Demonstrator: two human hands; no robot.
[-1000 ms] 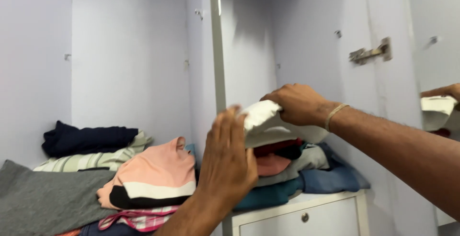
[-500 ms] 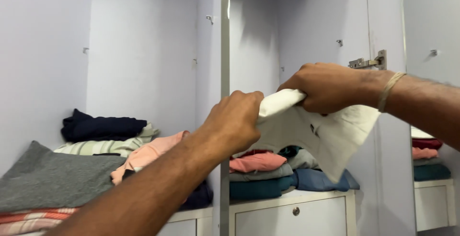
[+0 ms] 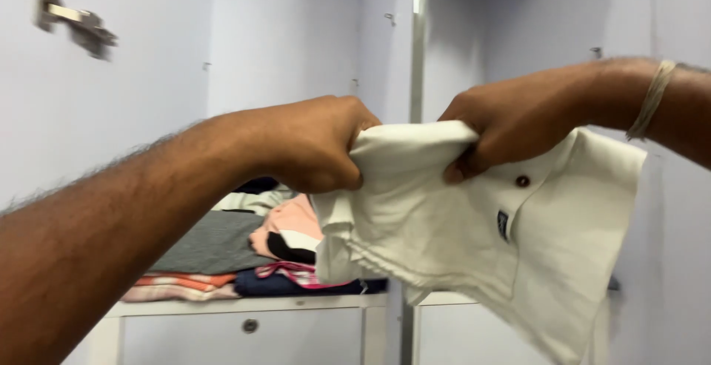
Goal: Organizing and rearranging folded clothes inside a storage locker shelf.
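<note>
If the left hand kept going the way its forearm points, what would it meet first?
Likely the right hand: the left hand points rightward along the white garment both grip. Depth is unclear, so it might pass beside it.

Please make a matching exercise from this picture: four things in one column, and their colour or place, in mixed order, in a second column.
Things:
1. garment held by both hands
2. folded cloth on the pile
3. hinge
4. band on the right wrist

Descriptions:
A. grey
B. upper left, on the door
C. cream white with a dark button
D. pale, thin loop

Pairs: 1-C, 2-A, 3-B, 4-D
</note>
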